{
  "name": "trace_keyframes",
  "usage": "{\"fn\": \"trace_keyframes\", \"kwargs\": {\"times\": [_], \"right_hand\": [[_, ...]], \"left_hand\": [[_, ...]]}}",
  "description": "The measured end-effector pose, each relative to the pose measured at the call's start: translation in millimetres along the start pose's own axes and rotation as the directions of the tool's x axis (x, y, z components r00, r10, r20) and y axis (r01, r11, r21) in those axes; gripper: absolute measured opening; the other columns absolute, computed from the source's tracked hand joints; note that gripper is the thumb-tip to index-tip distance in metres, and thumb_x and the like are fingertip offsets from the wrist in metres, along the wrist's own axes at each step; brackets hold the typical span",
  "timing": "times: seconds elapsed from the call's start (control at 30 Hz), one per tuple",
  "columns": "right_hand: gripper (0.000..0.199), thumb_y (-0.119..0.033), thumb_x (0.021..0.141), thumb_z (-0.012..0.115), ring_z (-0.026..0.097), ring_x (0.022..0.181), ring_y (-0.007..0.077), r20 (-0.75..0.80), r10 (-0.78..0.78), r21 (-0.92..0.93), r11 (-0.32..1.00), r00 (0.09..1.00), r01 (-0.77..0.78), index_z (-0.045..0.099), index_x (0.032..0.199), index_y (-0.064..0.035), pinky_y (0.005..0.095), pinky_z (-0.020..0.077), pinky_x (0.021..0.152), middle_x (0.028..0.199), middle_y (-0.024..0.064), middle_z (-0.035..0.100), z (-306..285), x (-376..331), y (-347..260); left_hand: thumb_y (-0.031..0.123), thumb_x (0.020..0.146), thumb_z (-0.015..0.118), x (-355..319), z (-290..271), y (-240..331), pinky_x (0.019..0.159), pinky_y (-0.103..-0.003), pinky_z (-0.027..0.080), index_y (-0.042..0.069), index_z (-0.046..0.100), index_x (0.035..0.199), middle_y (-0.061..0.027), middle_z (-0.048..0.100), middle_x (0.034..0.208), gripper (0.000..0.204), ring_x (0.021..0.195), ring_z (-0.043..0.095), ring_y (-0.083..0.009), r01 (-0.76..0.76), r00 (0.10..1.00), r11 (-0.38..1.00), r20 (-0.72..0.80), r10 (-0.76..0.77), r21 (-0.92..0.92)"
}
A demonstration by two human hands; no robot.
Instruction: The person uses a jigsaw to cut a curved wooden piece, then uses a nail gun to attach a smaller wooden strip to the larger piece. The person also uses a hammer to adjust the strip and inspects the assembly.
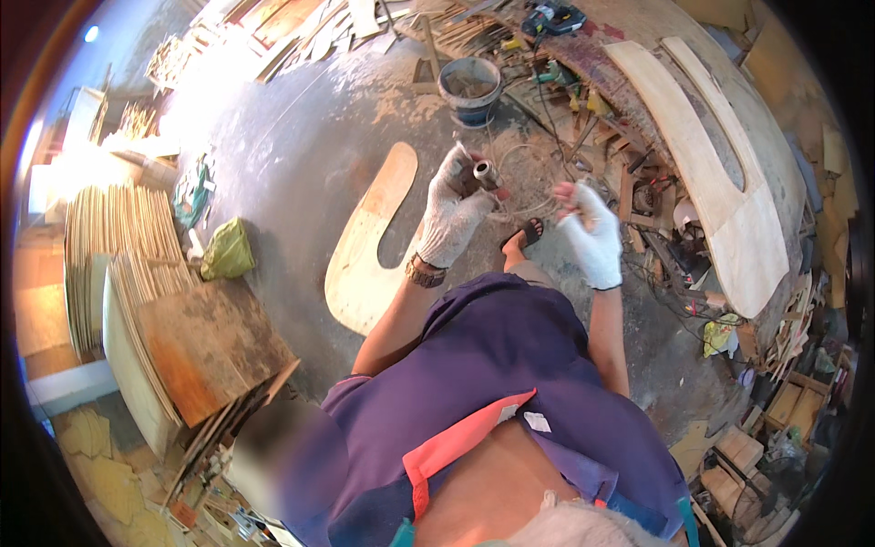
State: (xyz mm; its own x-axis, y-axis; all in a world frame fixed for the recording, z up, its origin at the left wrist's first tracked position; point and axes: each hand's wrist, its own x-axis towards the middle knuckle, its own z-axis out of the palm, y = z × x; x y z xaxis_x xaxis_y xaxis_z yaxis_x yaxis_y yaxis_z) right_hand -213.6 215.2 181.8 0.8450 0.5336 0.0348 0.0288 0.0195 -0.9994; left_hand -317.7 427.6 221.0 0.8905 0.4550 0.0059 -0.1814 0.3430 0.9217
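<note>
Grey cylindrical piece [484, 170]: located just above the centre of the frame, in the left hand, round open end turned toward the camera; not set down on any surface.
Left grip [449, 217]: closed around the piece, thumb and fingers wrapped on its body.
Right grip [591, 232]: raised right of centre, well apart from the piece, fingers curled; whether anything is pinched cannot be told.
Gloves [597, 253]: pale knit, worn on both hands; bare fingertips shown on the right.
Handling, judged: piece expected to be light for one hand, stiff, hard-walled and not readily broken; some slip of smooth metal against knit is to be allowed for.
Hold point, judged: best taken around the body behind the open end, with the opening kept clear.
Surroundings: U-shaped wooden panel [365, 239] laid on the floor [292, 164], left of centre; second slotted panel [729, 239] on the bench [773, 150] at the right; bucket [470, 109] at upper centre.
Hidden: far side and full length of the piece, covered by the hand; part of the floor panel, behind the left forearm [392, 319].
Hard to make out: material and exact kind of the piece; upper left, washed out by glare.
</note>
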Motion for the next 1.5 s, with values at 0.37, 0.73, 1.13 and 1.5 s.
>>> {"fn": "trace_keyframes", "kwargs": {"times": [0.37, 0.73, 1.13, 1.5], "right_hand": [[0.035, -0.014, 0.095, 0.069, 0.064, 0.09, 0.0084, 0.19, 0.241, -0.194, 0.96, 0.952, -0.204, 0.067, 0.121, 0.0089, 0.0257, 0.0518, 0.08, 0.099, 0.0054, 0.074, 2.8, 209.5, -27.3], [0.039, -0.002, 0.096, 0.062, 0.051, 0.069, 0.0042, 0.014, 0.37, 0.249, 0.898, 0.929, -0.361, 0.059, 0.135, -0.0027, 0.0201, 0.0425, 0.061, 0.088, -0.0026, 0.061, -60.9, 307.2, -6.2], [0.047, -0.02, 0.108, 0.051, 0.051, 0.071, 0.0146, -0.681, 0.284, 0.491, 0.861, 0.675, 0.134, 0.046, 0.147, 0.0062, 0.0322, 0.0438, 0.068, 0.091, 0.0056, 0.053, -34.6, 389.2, -1.7], [0.047, -0.031, 0.108, 0.056, 0.047, 0.062, 0.0144, -0.73, 0.55, 0.677, 0.663, 0.406, 0.319, 0.051, 0.137, 0.0052, 0.0322, 0.0452, 0.056, 0.082, 0.0033, 0.05, -32.2, 401.3, -3.3]], "left_hand": [[0.014, 0.103, 0.064, 199.9, 25.8, -34.4, 0.062, -0.023, 0.05, 0.002, 0.07, 0.105, 0.0011, 0.069, 0.085, 0.014, 0.072, 0.063, -0.0055, 0.113, 0.965, 0.993, -0.244, -0.1, 0.042], [0.025, 0.099, 0.065, 433.8, -69.0, -156.8, 0.073, -0.034, 0.053, 0.003, 0.068, 0.105, -0.0107, 0.072, 0.088, 0.023, 0.079, 0.068, -0.0236, 0.248, 0.965, 0.663, -0.118, -0.235, 0.707], [0.034, 0.09, 0.065, 690.1, -163.4, -415.5, 0.085, -0.051, 0.055, 0.013, 0.07, 0.119, -0.0189, 0.073, 0.117, 0.035, 0.106, 0.07, -0.0333, -0.389, 0.764, 0.012, 0.33, -0.554, 0.921], [0.038, 0.098, 0.055, 688.0, -172.3, -448.5, 0.097, -0.052, 0.052, 0.014, 0.059, 0.14, -0.0167, 0.06, 0.14, 0.049, 0.121, 0.062, -0.0379, -0.396, 0.693, -0.032, 0.276, -0.666, 0.918]]}}
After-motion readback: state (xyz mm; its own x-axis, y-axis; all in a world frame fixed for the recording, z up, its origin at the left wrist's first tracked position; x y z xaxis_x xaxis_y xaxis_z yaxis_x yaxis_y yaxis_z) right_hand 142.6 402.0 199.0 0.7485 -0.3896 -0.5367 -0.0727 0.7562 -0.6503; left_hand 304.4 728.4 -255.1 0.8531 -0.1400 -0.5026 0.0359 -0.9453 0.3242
